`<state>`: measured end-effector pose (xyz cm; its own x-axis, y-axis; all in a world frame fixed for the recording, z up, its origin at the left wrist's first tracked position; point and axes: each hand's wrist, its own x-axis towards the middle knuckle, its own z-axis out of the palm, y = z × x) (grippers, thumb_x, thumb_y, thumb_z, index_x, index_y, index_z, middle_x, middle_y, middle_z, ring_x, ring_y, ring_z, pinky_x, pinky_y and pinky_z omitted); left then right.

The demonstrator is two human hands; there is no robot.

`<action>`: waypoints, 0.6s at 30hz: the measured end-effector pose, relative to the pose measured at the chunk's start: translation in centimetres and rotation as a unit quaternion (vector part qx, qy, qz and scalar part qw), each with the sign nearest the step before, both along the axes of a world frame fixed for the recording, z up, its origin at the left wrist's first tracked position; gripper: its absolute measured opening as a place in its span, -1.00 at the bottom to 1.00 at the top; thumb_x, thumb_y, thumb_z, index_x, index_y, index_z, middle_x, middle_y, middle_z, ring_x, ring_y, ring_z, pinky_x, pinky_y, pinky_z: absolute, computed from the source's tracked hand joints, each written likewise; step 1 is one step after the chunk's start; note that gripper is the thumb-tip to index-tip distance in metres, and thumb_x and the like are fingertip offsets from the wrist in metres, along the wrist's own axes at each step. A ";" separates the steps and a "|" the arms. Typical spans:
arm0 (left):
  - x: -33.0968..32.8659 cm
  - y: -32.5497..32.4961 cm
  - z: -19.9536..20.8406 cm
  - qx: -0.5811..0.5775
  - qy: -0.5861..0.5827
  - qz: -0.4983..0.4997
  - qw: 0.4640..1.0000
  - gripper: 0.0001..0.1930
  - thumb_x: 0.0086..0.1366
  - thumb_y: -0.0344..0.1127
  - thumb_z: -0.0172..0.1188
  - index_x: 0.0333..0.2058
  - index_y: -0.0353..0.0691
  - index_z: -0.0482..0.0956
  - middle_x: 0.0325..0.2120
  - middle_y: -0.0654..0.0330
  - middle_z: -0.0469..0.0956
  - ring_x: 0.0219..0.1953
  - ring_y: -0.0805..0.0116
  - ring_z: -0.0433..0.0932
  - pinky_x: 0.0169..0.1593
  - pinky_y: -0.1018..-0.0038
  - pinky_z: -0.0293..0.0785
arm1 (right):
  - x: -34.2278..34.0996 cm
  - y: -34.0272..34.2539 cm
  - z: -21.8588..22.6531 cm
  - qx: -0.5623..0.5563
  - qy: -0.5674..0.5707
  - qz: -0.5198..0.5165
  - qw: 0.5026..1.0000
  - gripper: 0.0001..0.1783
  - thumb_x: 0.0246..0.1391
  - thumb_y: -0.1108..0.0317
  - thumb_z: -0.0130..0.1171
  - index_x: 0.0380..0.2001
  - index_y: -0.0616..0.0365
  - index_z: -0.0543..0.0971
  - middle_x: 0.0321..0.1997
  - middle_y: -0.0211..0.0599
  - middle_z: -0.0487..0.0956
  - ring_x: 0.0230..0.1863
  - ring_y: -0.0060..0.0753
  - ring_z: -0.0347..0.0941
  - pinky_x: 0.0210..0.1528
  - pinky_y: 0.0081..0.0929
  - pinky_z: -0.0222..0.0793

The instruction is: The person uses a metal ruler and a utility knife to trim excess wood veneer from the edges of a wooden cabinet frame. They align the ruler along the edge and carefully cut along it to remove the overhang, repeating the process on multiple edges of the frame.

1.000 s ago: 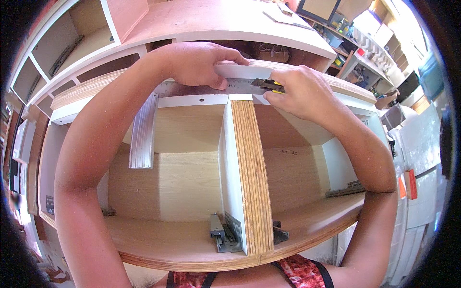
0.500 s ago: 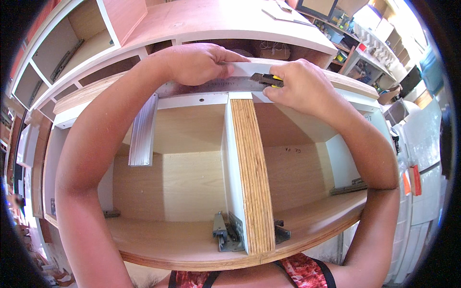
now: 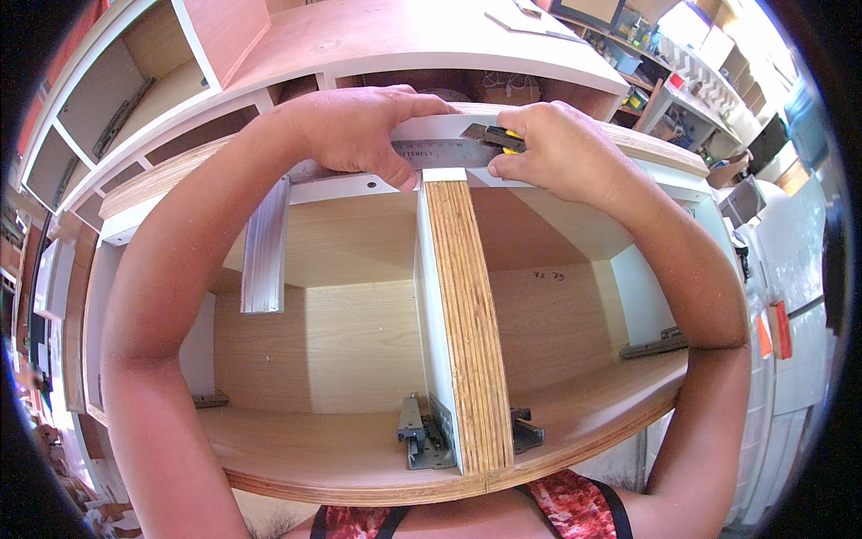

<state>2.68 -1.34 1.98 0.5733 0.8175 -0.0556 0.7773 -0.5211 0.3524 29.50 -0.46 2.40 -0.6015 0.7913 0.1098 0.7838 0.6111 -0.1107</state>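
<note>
A metal try square has its ruled blade (image 3: 429,151) along the far white rail of an open cabinet, and its ribbed silver stock (image 3: 265,256) hangs down into the left bay. My left hand (image 3: 355,135) grips over the blade and rail, thumb in front near the divider top, fingers over the far side. A black and yellow utility knife (image 3: 494,136) is pinched in my right hand (image 3: 557,148), its tip pointing left, just above the blade. Contact between tip and rail cannot be made out. Between the bays runs a divider with a bare plywood edge (image 3: 467,314).
Drawer slides (image 3: 426,436) are fixed low inside the bays. Beyond stands a larger pinkish-white cabinet (image 3: 404,40) with open compartments. At the right are cluttered shelves (image 3: 642,63) and a whitish, shiny surface (image 3: 795,260).
My left hand has shifted slightly lower, its thumb moving down toward the divider top. My right hand and the knife have moved slightly left and up.
</note>
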 end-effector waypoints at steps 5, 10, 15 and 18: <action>-0.7 0.7 -0.4 0.009 0.000 -0.011 1.000 -0.09 0.18 -0.22 0.54 0.50 -0.02 0.35 0.25 0.03 0.51 0.28 -0.02 0.53 0.39 0.16 0.43 | -0.4 -0.2 0.0 0.008 -0.006 0.001 1.000 -0.59 0.12 0.09 0.47 -0.20 0.26 0.72 -0.33 0.15 0.72 -0.23 0.12 0.73 -0.05 -0.01 0.60; -0.2 1.3 -0.9 0.000 -0.033 0.017 0.999 -0.34 0.33 -0.25 0.41 0.40 -0.08 0.48 0.18 0.02 0.60 0.25 0.02 0.57 0.38 0.17 0.43 | -0.4 -0.4 0.1 0.009 -0.005 0.001 1.000 -0.59 0.13 0.11 0.48 -0.20 0.28 0.71 -0.34 0.14 0.72 -0.26 0.13 0.72 -0.07 -0.03 0.59; 0.8 0.5 -0.2 0.018 -0.015 0.038 0.999 -0.39 0.30 -0.29 0.42 0.33 -0.05 0.54 0.09 0.02 0.67 0.18 0.00 0.63 0.33 0.15 0.48 | 0.3 -0.1 0.4 0.050 -0.043 0.036 0.997 -0.59 0.19 0.03 0.42 -0.19 0.21 0.68 -0.31 0.09 0.72 -0.17 0.19 0.71 -0.06 0.02 0.58; 0.4 0.7 -0.5 0.026 -0.022 0.039 0.999 -0.39 0.28 -0.30 0.42 0.31 -0.02 0.54 0.08 0.02 0.67 0.17 -0.03 0.63 0.30 0.13 0.50 | 0.3 -1.0 1.2 0.095 -0.089 0.055 0.990 -0.67 0.28 0.06 0.32 -0.18 0.14 0.66 -0.29 0.00 0.72 -0.15 0.15 0.71 -0.09 0.05 0.57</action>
<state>3.06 -0.66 1.44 0.5080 0.8612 0.0126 0.8007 -0.4776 0.3616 29.78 -1.44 3.59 -0.7060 0.6952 0.1351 0.7082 0.6903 0.1484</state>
